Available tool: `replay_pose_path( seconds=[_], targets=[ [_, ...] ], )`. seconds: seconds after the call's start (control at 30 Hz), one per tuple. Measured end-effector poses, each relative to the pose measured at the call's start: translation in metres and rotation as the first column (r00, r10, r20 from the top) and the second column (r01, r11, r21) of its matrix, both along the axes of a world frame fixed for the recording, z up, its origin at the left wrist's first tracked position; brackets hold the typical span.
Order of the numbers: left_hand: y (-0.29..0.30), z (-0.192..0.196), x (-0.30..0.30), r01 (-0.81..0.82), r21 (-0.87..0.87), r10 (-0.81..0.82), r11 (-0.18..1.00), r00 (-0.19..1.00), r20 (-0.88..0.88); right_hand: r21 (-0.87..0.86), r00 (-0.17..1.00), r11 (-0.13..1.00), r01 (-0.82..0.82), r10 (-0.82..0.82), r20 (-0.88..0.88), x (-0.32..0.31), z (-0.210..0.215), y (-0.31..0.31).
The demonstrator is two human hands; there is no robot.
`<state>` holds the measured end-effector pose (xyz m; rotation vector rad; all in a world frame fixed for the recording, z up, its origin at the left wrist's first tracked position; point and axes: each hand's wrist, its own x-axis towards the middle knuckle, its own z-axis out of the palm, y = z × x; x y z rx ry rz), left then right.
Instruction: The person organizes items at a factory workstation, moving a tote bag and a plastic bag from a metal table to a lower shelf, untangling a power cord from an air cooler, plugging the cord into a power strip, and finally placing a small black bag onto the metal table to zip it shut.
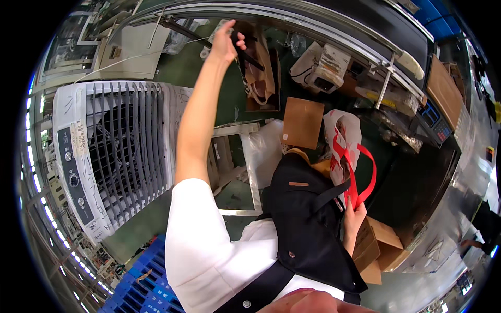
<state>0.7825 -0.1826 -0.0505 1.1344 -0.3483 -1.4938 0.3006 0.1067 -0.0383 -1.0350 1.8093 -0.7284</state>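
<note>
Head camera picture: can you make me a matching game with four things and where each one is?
Things:
1. left hand
2. right hand
3. black bag
4. white fan unit

Places or states:
A. gripping the red straps
B. standing on the floor at the left
C. raised up, holding a black strap
D. hanging against the person's front

Pairs: 1-C, 2-A, 3-D, 4-B

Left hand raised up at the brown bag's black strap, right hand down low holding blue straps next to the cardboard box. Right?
Not quite: the straps in the right hand are red, not blue, as the head view shows. The rest stands: the left hand is raised at the black strap of the brown bag, and the right hand is low beside the cardboard box.
</note>
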Motion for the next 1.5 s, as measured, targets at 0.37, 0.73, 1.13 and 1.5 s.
replay_pose_path(
  seconds=[0.37,0.73,1.13,1.5],
  targets=[
    [0.047,-0.144,-0.023,-0.225,0.286,0.266,0.931,0.957,-0.116,0.043,0.997,0.998,-0.045,0.048,-0.061,0.000,-0.008,-0.002],
    [0.061,-0.168,-0.044,-0.173,0.351,0.120,0.920,0.979,0.167,0.111,0.994,0.991,-0.074,0.064,0.091,0.013,0.004,-0.007],
    [0.223,-0.223,-0.153,0.166,0.274,-0.269,0.947,0.877,0.398,-0.045,0.828,0.861,-0.507,0.501,0.252,0.122,0.038,-0.097],
    [0.275,-0.142,-0.231,0.015,0.318,-0.168,0.948,0.872,0.460,-0.321,0.644,0.852,-0.414,0.524,0.557,0.263,0.036,-0.176]
  ],
)
